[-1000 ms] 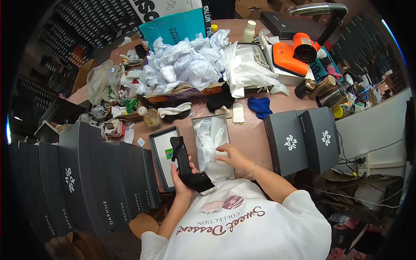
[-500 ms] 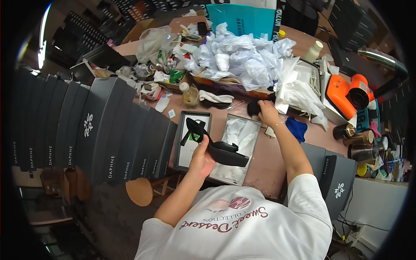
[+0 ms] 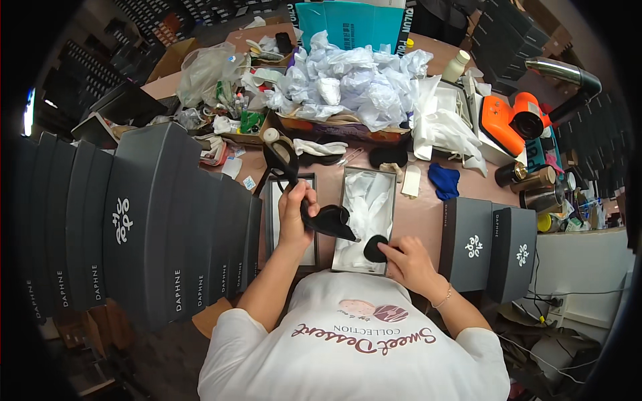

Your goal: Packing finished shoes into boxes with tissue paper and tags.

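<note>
The right hand (image 3: 409, 262) pinches a round black pad (image 3: 374, 249) over the near end of the open shoebox (image 3: 366, 219). At ten o'clock from it, the left hand (image 3: 294, 215) grips a black high-heeled shoe (image 3: 309, 194). Farther across the tabletop (image 3: 421, 217) lies crumpled white paper (image 3: 354, 80).

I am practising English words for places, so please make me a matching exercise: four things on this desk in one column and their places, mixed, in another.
Things:
1. black shoe
2. small black pad
3. blue cloth
4. orange tool

Places:
a. far right of the table
b. in the left hand
c. right of the open box
d. at the right hand fingertips

Pairs: 1-b, 2-d, 3-c, 4-a
</note>
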Tool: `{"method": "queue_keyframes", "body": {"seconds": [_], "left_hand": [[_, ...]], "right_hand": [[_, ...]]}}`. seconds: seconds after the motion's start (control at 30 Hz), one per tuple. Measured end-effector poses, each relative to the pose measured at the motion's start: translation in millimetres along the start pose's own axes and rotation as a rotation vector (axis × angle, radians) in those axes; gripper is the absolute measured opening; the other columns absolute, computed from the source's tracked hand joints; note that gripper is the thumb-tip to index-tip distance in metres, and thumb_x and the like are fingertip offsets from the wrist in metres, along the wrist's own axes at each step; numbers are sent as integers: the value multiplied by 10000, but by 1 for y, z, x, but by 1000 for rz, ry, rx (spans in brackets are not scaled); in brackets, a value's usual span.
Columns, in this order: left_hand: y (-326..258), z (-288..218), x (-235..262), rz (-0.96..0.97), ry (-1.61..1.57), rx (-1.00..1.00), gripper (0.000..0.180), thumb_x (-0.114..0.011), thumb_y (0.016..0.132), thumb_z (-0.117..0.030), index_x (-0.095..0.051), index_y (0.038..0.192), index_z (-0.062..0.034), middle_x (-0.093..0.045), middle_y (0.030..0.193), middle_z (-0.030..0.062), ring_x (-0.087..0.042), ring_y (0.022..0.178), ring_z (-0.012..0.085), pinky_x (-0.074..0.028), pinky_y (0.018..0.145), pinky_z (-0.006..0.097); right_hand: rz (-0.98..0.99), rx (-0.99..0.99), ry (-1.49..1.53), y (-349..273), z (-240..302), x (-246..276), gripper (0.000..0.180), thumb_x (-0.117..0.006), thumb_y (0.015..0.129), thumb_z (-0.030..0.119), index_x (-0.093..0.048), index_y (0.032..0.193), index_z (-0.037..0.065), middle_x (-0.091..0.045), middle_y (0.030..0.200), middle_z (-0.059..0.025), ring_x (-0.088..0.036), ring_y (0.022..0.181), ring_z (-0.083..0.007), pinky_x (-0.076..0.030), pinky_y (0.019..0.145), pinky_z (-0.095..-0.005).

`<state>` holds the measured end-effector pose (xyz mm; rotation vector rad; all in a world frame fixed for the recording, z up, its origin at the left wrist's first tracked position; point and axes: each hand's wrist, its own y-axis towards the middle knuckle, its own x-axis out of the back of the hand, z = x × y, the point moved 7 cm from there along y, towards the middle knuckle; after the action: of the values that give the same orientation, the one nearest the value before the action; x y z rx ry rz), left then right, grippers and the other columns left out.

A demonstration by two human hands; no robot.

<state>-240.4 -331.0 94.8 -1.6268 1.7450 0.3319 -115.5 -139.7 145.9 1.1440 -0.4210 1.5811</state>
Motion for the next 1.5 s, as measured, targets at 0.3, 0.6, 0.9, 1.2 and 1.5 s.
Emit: {"method": "queue_keyframes", "body": {"seconds": [0.3,0.6,0.9,1.2,1.5], "left_hand": [[-10,7,-1,85,28,-30,277,-585,892,-326,-536,971,-65,-562,714,17,-463,486,63,-372,479,193],[-14,-4,21,-24,-26,-134,281,-606,869,-351,-543,939,-87,-556,703,17,-453,493,71,-369,489,215],[-19,-4,3,-29,-138,-163,310,-594,870,-423,-535,930,-124,-551,734,12,-483,575,96,-399,575,233],[-105,63,41,268,630,398,361,-559,940,-223,-530,1242,-28,-619,1061,60,-556,1000,116,-445,880,287],[-102,-27,2,736,1292,216,262,-559,924,-212,-636,1040,10,-628,891,95,-592,787,141,-467,700,274]], "right_hand": [[-66,87,58,10,46,6,490,-659,619,11,-624,1105,54,-563,912,-70,-520,750,-230,-389,649,-357],[112,-7,140,3,20,-6,408,-644,671,18,-635,1078,37,-572,947,-120,-559,858,-281,-438,752,-379],[-111,-494,810,-22,-107,-79,864,-682,831,381,-175,1483,127,-253,1474,-226,-366,1310,-347,-333,1055,-405],[-457,-711,1817,27,-49,-105,423,-579,900,325,-361,1231,176,-508,1103,-35,-516,1013,-155,-461,849,-423],[21,-896,1852,20,0,-130,482,-545,885,372,-344,1279,181,-458,1013,-15,-512,962,-170,-492,795,-444]]}}
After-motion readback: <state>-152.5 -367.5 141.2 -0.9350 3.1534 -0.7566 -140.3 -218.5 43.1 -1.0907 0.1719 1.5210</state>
